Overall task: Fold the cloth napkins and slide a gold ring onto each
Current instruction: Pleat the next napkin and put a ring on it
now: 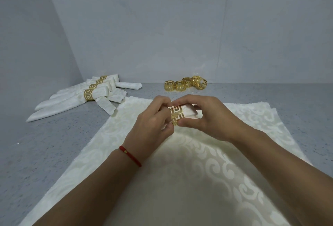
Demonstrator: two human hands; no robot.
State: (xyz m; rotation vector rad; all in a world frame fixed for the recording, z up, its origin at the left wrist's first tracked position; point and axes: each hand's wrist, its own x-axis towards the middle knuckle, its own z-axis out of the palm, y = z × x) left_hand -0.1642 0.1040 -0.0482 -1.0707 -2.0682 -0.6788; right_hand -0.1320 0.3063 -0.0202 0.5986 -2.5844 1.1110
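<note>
Between my two hands is a folded cream napkin (190, 113) with a gold cut-out ring (177, 115) around it. My left hand (153, 123) grips the napkin on the ring's left side; most of that end is hidden by the fingers. My right hand (203, 115) pinches the ring's right edge and the napkin end sticking out of it. Both are held just above a stack of flat cream damask napkins (189, 180) spread on the grey counter (36, 153).
Several finished napkins with gold rings (86, 94) lie fanned at the back left near the wall corner. A group of several loose gold rings (185, 83) stands at the back of the counter against the pale wall (162, 27).
</note>
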